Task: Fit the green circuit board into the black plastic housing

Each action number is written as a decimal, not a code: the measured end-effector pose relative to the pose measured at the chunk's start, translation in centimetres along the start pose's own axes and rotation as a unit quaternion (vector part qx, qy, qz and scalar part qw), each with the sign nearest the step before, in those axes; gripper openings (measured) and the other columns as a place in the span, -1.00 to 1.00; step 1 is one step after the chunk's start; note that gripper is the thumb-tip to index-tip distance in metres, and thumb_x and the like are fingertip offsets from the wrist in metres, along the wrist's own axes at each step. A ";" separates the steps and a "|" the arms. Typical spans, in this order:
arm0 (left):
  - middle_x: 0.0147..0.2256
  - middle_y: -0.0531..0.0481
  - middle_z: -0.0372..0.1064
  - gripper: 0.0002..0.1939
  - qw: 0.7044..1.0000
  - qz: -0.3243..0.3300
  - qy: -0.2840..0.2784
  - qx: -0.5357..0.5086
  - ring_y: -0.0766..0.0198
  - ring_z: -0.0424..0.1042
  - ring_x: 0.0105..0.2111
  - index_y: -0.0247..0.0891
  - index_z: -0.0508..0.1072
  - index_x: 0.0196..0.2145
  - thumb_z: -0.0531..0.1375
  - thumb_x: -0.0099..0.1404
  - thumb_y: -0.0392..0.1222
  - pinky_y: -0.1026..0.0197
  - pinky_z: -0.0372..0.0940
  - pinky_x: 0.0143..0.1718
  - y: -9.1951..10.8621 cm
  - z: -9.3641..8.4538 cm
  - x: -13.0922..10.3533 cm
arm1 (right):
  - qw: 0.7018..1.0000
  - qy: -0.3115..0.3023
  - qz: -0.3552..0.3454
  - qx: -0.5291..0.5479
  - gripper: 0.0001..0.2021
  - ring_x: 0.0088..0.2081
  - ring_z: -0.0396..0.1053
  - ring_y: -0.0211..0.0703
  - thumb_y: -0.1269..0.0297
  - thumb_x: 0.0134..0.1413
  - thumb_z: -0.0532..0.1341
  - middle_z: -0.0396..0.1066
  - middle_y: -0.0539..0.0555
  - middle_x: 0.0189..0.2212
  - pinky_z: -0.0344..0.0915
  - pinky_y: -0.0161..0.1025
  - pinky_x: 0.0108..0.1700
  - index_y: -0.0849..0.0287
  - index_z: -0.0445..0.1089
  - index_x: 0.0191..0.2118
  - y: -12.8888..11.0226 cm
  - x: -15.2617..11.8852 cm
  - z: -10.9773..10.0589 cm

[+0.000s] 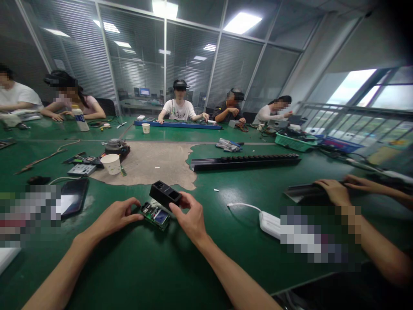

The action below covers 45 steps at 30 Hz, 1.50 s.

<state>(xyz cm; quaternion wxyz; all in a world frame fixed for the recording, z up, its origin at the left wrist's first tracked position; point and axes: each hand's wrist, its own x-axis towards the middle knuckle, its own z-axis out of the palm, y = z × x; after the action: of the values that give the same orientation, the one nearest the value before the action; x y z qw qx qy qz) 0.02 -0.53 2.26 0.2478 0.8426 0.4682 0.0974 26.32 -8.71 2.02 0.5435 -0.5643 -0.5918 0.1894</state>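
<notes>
In the head view my right hand [190, 215] grips a black rectangular plastic housing [164, 193] by its right end, thumb on the near side. The housing has openings in its upper face and is held tilted, over the far edge of a green circuit board [156, 216]. A small bluish screen or panel sits on the board. My left hand [121, 213] pinches the board's left edge between thumb and fingers. Part of the board is hidden beneath the housing, so whether the two touch cannot be made out.
A paper cup [111, 164] and dismantled parts [85, 163] stand on a brown sheet's [155, 161] left side. Beyond my right hand lie a long black strip [245, 162] and a white power strip [271, 224]. A co-worker's hands [335, 191] rest on a dark bar at right; several people sit opposite.
</notes>
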 end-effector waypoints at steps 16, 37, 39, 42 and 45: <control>-0.55 0.14 0.27 -0.54 1.000 0.019 0.011 -0.002 0.30 0.27 -0.54 -0.19 0.37 -0.12 0.16 0.20 0.21 0.30 -0.03 -0.51 -0.5 0.4 0.2 | 0.992 -0.066 -0.081 -0.066 -0.59 -0.22 0.35 -0.10 0.27 -0.11 0.35 0.42 0.05 -0.24 0.31 -0.16 -0.12 0.13 0.36 -0.06 -2.3 -2.0 0.5; -0.55 0.15 0.28 -0.53 1.000 0.024 0.010 0.008 0.29 0.29 -0.53 -0.18 0.37 -0.06 0.15 0.22 0.20 0.29 -0.02 -0.51 0.0 0.2 -0.1 | 0.980 -0.130 -0.066 -0.139 -0.67 -0.25 0.35 -0.11 0.20 -0.08 0.34 0.39 0.05 -0.27 0.30 -0.19 -0.20 0.14 0.35 -0.16 -1.4 -2.6 0.8; -0.55 0.14 0.29 -0.53 1.000 0.023 0.016 0.011 0.28 0.29 -0.52 -0.18 0.37 -0.06 0.14 0.24 0.20 0.29 -0.02 -0.51 0.1 0.2 -0.1 | 0.982 -0.121 -0.066 -0.129 -0.67 -0.26 0.35 -0.11 0.20 -0.09 0.34 0.40 0.05 -0.27 0.31 -0.19 -0.21 0.15 0.36 -0.16 -1.5 -2.7 0.9; -0.54 0.13 0.29 -0.52 1.000 0.019 0.018 0.007 0.28 0.30 -0.52 -0.18 0.37 -0.06 0.14 0.23 0.21 0.28 0.00 -0.50 0.0 0.2 0.0 | 0.988 -0.103 -0.068 -0.097 -0.67 -0.26 0.36 -0.11 0.21 -0.06 0.32 0.41 0.07 -0.25 0.33 -0.20 -0.22 0.15 0.37 -0.13 -1.9 -2.6 0.9; -0.54 0.13 0.30 -0.51 1.000 0.017 0.006 -0.003 0.29 0.29 -0.54 -0.18 0.37 -0.07 0.15 0.21 0.22 0.28 -0.01 -0.50 -0.2 0.2 0.0 | 0.993 -0.078 -0.069 -0.049 -0.66 -0.26 0.38 -0.13 0.22 -0.01 0.30 0.42 0.08 -0.24 0.35 -0.24 -0.26 0.15 0.36 -0.07 -2.5 -2.2 0.6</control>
<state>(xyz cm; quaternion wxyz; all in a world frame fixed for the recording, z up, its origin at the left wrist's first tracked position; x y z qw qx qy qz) -0.01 -0.50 1.95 0.2456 0.8490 0.4552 0.1077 24.14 -11.13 2.96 0.4791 -0.5318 -0.6784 0.1654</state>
